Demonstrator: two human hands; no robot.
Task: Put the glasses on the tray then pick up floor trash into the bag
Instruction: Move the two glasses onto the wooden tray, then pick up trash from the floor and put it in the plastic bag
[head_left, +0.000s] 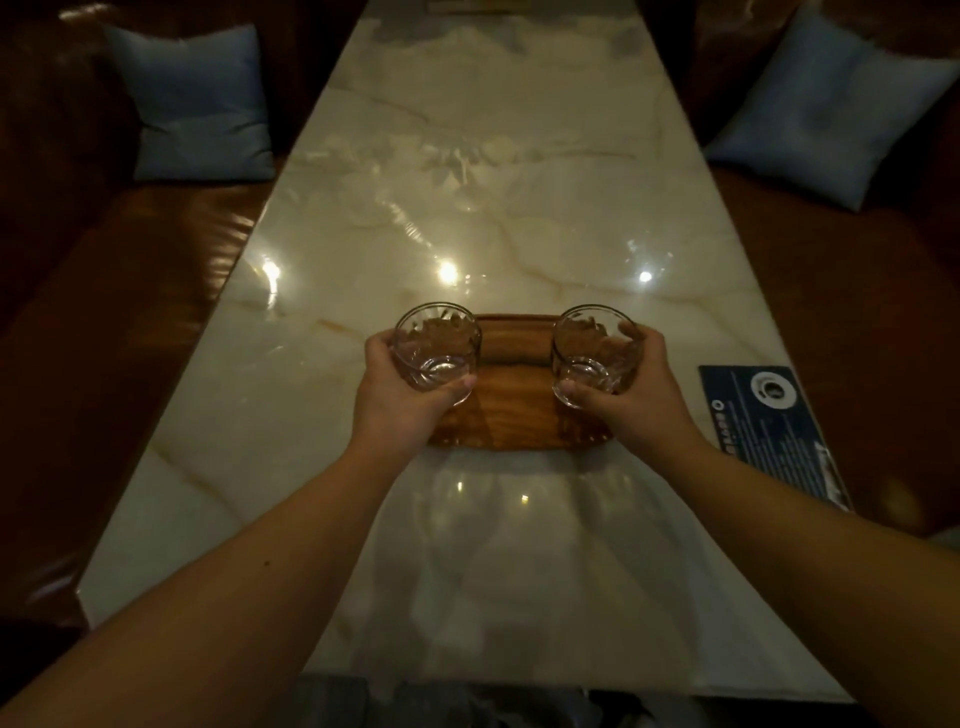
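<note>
A wooden tray (514, 410) lies on the marble table (493, 208), in front of me at the middle. My left hand (400, 395) grips a clear empty glass (436, 345) over the tray's left end. My right hand (628, 395) grips a second clear glass (592, 351) over the tray's right end. Both glasses are upright; whether their bases touch the tray I cannot tell. No trash and no bag are in view.
A dark blue printed card (769, 426) lies near the table's right edge. Brown leather benches run along both sides, each with a blue cushion: one at the left (195, 104), one at the right (826, 104).
</note>
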